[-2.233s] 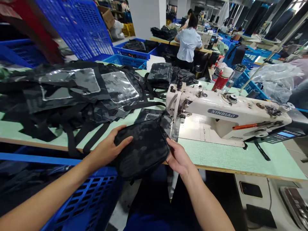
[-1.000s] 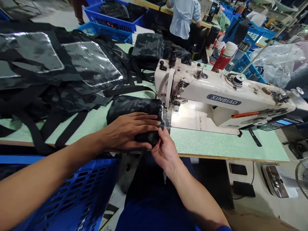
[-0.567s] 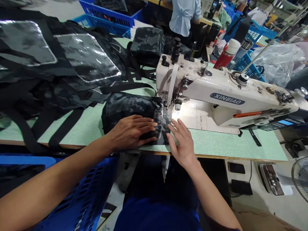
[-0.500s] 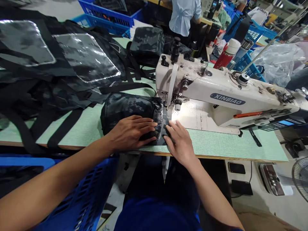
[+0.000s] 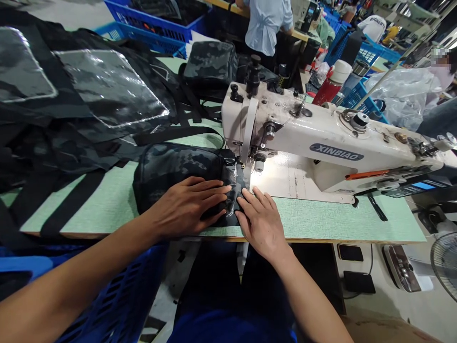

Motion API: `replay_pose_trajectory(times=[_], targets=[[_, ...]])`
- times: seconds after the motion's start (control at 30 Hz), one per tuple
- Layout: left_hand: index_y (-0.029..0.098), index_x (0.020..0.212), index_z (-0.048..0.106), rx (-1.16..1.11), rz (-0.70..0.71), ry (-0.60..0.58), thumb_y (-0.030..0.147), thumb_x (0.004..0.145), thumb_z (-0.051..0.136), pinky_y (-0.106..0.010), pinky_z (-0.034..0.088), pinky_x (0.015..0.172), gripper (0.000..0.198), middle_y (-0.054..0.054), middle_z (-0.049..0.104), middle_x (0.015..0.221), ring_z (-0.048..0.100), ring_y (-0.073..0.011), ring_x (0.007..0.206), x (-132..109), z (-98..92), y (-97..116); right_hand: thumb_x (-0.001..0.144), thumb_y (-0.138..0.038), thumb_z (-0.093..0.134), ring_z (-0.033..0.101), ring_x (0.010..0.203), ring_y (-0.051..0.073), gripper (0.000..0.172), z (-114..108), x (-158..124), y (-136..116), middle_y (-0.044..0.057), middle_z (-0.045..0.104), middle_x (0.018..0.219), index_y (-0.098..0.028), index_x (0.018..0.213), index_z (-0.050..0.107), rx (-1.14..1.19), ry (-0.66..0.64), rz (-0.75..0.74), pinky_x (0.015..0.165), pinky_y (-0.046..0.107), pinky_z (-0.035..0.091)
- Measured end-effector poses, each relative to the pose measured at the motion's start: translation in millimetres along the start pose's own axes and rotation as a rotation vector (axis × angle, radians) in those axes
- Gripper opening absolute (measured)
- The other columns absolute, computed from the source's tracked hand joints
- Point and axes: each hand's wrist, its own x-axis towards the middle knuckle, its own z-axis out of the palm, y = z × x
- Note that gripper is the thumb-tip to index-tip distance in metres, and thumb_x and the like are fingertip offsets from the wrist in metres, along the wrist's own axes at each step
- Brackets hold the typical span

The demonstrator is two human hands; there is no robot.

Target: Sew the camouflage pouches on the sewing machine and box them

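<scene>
A black camouflage pouch (image 5: 171, 171) lies on the green tabletop (image 5: 89, 209), its end up against the presser foot (image 5: 243, 164) of a white XINBIAO sewing machine (image 5: 321, 138). My left hand (image 5: 189, 202) rests flat on top of the pouch, fingers together. A flat camouflage fabric flap (image 5: 239, 188) runs from the pouch under the needle. My right hand (image 5: 262, 224) presses on that flap and the tabletop, fingers spread. The seam line under the foot is hidden from this angle.
A heap of camouflage bags with clear vinyl windows (image 5: 89, 100) and black straps covers the table's left side. A blue plastic crate (image 5: 121, 295) stands below the table edge. A person in a pale blue shirt (image 5: 266, 24) works beyond the machine.
The pouch has swung from the table edge to lie against the presser foot. My right hand has gone from pinching the pouch's edge to pressing flat on the flap, and my left now lies on top.
</scene>
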Motion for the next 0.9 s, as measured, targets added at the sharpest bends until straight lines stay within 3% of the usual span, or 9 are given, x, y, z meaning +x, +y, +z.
replay_pose_trajectory(times=[0.27, 0.53, 0.73, 0.9], targets=[[0.027, 0.135, 0.089, 0.003, -0.010, -0.018, 0.040, 0.122, 0.064, -0.052, 0.068, 0.120, 0.031, -0.007, 0.087, 0.155, 0.085, -0.0343, 0.143, -1.6, 4.1, -1.4, 0.122, -0.036, 0.072, 0.056, 0.179, 0.042, 0.037, 3.1, -1.8, 3.0, 0.007, 0.075, 0.177, -0.038, 0.157, 0.085, -0.151, -0.010, -0.061, 0.153, 0.074, 0.034], [0.026, 0.143, 0.083, -0.045, 0.033, 0.000, 0.032, 0.119, 0.069, -0.049, 0.065, 0.118, 0.028, -0.008, 0.088, 0.154, 0.084, -0.0320, 0.143, 3.9, 6.0, -5.5, 0.128, -0.029, 0.060, 0.065, 0.170, 0.037, 0.046, -3.4, 2.2, -5.8, 0.008, 0.074, 0.179, -0.030, 0.171, 0.075, -0.735, -0.101, -0.201, 0.142, 0.062, 0.054], [0.019, 0.136, 0.080, -0.025, 0.047, -0.004, 0.027, 0.120, 0.067, -0.055, 0.061, 0.114, 0.022, -0.012, 0.089, 0.150, 0.084, -0.0341, 0.142, 25.7, 15.5, -28.9, 0.127, -0.031, 0.060, 0.061, 0.172, 0.042, 0.046, -8.7, 35.2, 0.9, 0.009, 0.074, 0.179, -0.031, 0.171, 0.075, -0.832, -0.150, -0.181, 0.141, 0.070, 0.052], [0.020, 0.139, 0.082, -0.043, 0.069, -0.064, 0.031, 0.118, 0.071, -0.054, 0.059, 0.117, 0.026, -0.013, 0.088, 0.151, 0.083, -0.0341, 0.144, 41.0, 24.1, -48.3, 0.127, -0.028, 0.058, 0.061, 0.170, 0.042, 0.047, -7.3, 48.3, 6.2, 0.010, 0.073, 0.179, -0.031, 0.171, 0.074, -0.838, -0.103, -0.148, 0.140, 0.072, 0.050]])
